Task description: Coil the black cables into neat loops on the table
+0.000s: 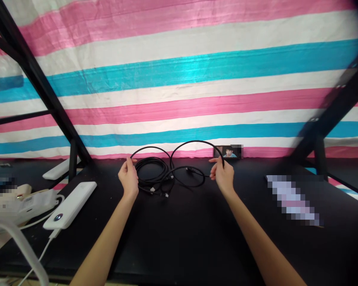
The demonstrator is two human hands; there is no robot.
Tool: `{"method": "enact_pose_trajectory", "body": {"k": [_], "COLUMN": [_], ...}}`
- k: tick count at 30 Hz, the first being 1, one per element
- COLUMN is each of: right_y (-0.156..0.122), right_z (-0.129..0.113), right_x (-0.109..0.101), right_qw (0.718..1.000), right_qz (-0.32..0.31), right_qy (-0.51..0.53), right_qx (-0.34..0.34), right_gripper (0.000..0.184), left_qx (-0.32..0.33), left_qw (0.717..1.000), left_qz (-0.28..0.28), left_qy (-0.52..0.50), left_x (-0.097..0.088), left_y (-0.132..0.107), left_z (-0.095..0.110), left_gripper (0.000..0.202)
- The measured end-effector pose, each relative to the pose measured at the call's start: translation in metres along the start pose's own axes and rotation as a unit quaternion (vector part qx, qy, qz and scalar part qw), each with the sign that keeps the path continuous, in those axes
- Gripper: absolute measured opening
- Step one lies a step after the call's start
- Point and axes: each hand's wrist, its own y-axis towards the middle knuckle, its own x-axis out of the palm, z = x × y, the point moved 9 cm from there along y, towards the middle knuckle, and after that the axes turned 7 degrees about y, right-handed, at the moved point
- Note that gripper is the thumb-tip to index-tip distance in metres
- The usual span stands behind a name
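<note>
A black cable (193,142) arcs up between my two hands above a black table (179,230). My left hand (129,176) pinches one part of it at the left. The fingers of my right hand (223,174) are closed on the cable's right part. Between the hands, loose coils of black cable (155,171) with small plugs lie in a heap on the table.
A white power bank (71,204) with a white lead lies at the left, with another white slab (59,169) behind it and a white power strip (32,200) beside it. A phone (226,152) leans against the striped pink, white and blue sheet. Black frame posts (73,159) stand left and right.
</note>
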Motion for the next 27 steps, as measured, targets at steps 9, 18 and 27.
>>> {"method": "enact_pose_trajectory", "body": {"k": [9, 18, 27], "right_y": [0.003, 0.002, 0.003], "right_z": [0.004, 0.009, -0.004], "right_x": [-0.011, 0.004, 0.02], "right_qw": [0.981, 0.918, 0.845], "right_qz": [0.071, 0.012, -0.116], "right_qy": [0.177, 0.355, 0.479], "right_qx": [0.047, 0.175, 0.209], "right_gripper": [0.051, 0.033, 0.018], "left_qx": [0.002, 0.006, -0.001], "left_qw": [0.994, 0.995, 0.996], "left_qz": [0.073, 0.069, 0.058], "left_qy": [-0.082, -0.075, -0.07], "left_x": [-0.014, -0.015, -0.013], "left_y": [0.006, 0.008, 0.008], "left_z": [0.002, 0.004, 0.003], "left_gripper": [0.037, 0.037, 0.037]}}
